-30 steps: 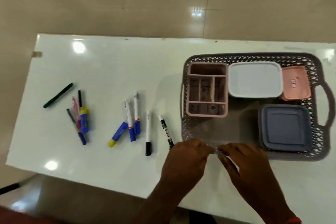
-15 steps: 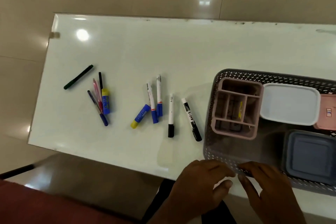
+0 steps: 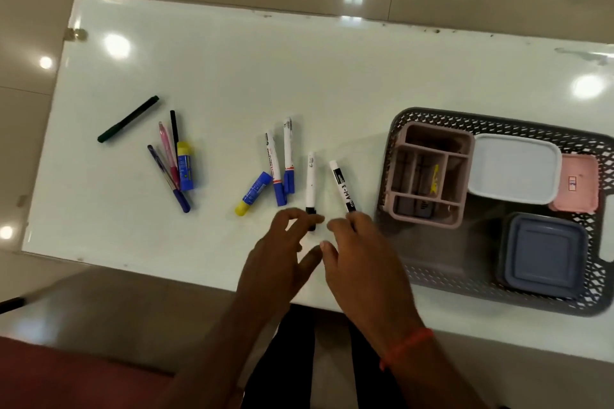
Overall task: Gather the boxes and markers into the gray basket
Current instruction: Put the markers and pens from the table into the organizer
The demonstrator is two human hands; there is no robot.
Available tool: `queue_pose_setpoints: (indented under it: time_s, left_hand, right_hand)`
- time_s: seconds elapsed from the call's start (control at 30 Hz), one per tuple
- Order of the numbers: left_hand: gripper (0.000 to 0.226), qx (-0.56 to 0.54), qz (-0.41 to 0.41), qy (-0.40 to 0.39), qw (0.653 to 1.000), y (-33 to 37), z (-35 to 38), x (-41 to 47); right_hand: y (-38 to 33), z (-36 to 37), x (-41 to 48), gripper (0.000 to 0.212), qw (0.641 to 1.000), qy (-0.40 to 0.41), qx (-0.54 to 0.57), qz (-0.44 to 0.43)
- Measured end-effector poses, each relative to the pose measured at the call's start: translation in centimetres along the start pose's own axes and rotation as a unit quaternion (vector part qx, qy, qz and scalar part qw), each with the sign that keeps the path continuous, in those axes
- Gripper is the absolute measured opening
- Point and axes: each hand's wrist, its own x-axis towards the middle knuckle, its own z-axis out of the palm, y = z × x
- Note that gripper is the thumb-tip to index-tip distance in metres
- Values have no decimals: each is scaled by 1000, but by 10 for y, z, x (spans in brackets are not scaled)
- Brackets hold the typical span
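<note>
- Boxes: the white box (image 3: 513, 168), pink box (image 3: 579, 188) and blue-gray box (image 3: 545, 256) lie inside the gray basket (image 3: 442, 279). A pink organizer (image 3: 463, 183) stands in its left part.
- Markers: none is in the basket. The black-capped marker (image 3: 311, 183) and black-labelled marker (image 3: 340, 184) lie just left of it. Two blue-capped markers (image 3: 273, 166) and a glue stick (image 3: 254, 192) lie beside them. A pen cluster (image 3: 172, 163) and a green pen (image 3: 128, 119) lie well apart, farther left.
- Left hand (image 3: 279, 262): fingers spread and loosely bent over the black-capped marker's cap end. No closed grip is seen.
- Right hand (image 3: 362, 262): fingertips cover the near end of the black-labelled marker. A pinch cannot be confirmed.
- Risk: the barrels are round and the table (image 3: 232, 76) is glossy. A glancing touch could roll a marker toward the near edge, close under both hands.
- Risk: the hands work almost touching, so one could knock the other's marker.
- Risk: a marker dropped flat might lodge in the basket's lattice wall.
- Room: bare basket floor shows between organizer and blue-gray box. The far half of the table is open. The basket's near side sits close to the table edge.
</note>
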Motion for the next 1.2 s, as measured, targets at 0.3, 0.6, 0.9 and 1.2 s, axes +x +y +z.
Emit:
queue_pose_setpoints:
  time_s: [0.3, 0.6, 0.9, 1.2]
  left_hand:
    - [47, 112, 1, -3, 994, -3, 5, 29]
    - [21, 129, 11, 41, 991, -11, 9, 39]
    - [17, -178, -66, 172, 967, 21, -14, 10]
    - [24, -273, 41, 211, 938, 82, -27, -22]
  right_hand:
    - [-10, 3, 59, 30, 989, 31, -140, 20]
    - [-6, 20, 47, 21, 991, 30, -126, -17]
    - [11, -3, -22, 38, 984, 135, 107, -53]
    - [81, -54, -71, 66, 887, 261, 376, 67]
